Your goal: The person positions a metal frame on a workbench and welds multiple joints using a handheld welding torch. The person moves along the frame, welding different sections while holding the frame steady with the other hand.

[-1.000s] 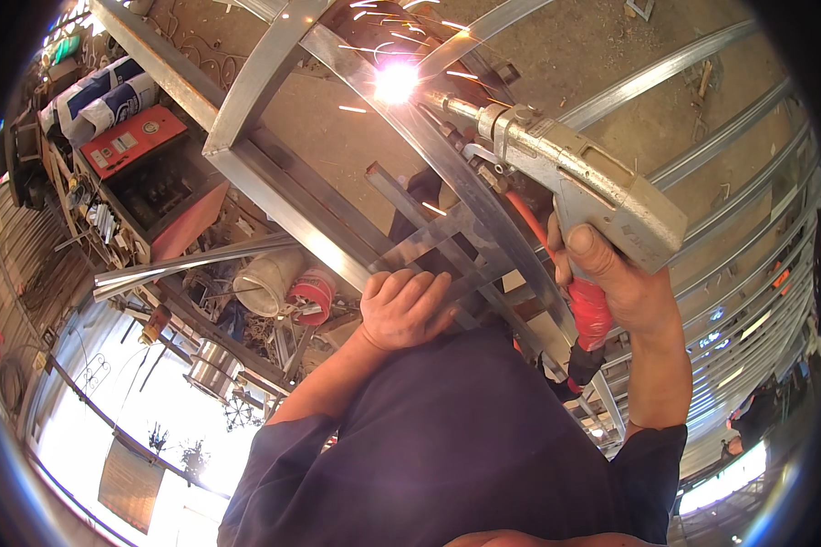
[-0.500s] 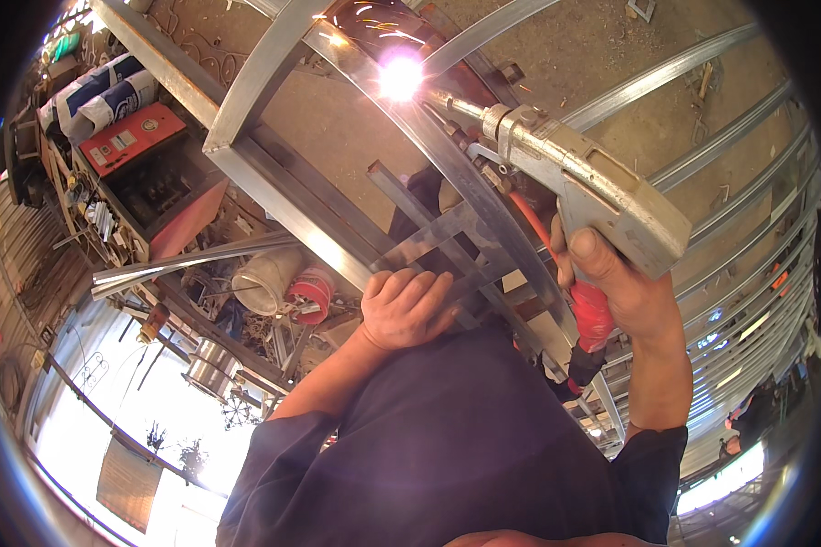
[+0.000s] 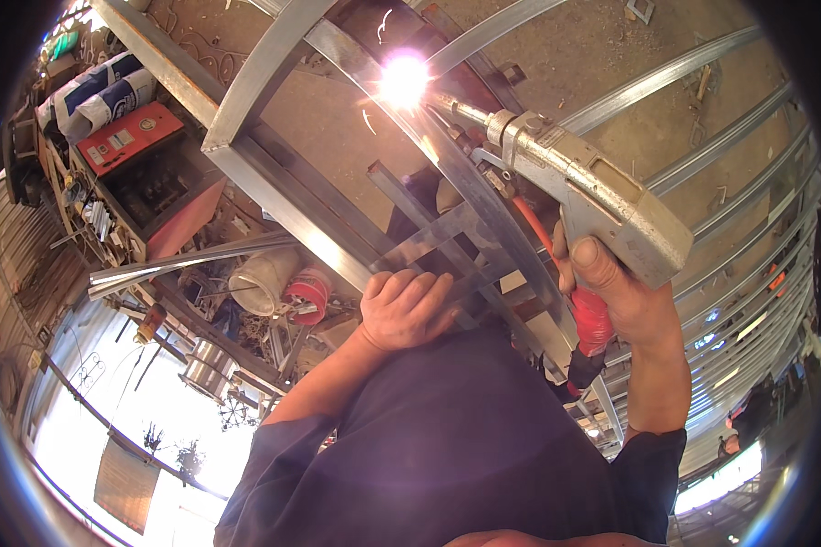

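Observation:
My right hand [image 3: 616,287] is wrapped round the grip of a welding gun [image 3: 597,182]. The gun has a scuffed silver body, red wrapping below the hand and an orange-red hose or cable alongside. A glaring white-pink arc [image 3: 404,82] burns at its nozzle, on a grey square-tube metal frame [image 3: 292,210]; the glare hides the exact spot. Closed over the near part of this frame, close to my body, is my left hand [image 3: 406,310], its fingers curled over the metal. A few thin sparks fly round the arc.
Curved metal bars [image 3: 666,82] fan out along the right. On the left stand a red metal box [image 3: 132,137], white-and-blue sacks [image 3: 109,96], a pale bucket [image 3: 263,281] and a red bucket [image 3: 308,296] near loose metal tubes [image 3: 187,264].
The arc and the welding gun have shifted very slightly right and toward me. Orange spark streaks at upper left have given way to a few white ones. My left hand stays in place.

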Motion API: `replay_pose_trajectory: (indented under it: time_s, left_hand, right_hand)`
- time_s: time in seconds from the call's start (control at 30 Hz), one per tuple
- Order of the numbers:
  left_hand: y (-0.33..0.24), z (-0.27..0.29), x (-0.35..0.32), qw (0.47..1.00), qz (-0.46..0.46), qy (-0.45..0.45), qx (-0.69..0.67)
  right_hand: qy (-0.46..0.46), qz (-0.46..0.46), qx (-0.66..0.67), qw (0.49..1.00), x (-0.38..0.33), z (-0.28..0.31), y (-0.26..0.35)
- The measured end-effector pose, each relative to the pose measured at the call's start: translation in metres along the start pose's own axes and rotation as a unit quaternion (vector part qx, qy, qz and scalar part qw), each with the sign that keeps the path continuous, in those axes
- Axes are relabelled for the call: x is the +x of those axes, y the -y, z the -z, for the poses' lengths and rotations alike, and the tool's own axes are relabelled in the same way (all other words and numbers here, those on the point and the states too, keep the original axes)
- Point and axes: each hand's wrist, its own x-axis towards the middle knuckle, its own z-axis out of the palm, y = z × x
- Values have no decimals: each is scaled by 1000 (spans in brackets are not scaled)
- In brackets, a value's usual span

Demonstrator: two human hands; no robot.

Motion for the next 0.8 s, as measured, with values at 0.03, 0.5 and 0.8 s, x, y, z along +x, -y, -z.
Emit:
replay_pose_trajectory:
  time_s: [0.03,0.5,0.8]
  left_hand:
    - [0,0,0,1000,0,0,1]
    - [0,1,1,1000,2,1,7]
    - [0,-1,-3,1000,-2,-2,-2]
  right_hand:
    - [-5,-3,2,1000,0,-1,0]
    - [-16,8,-39,999,-2,-5,-2]
    - [-6,13,-41,999,-3,-5,-1]
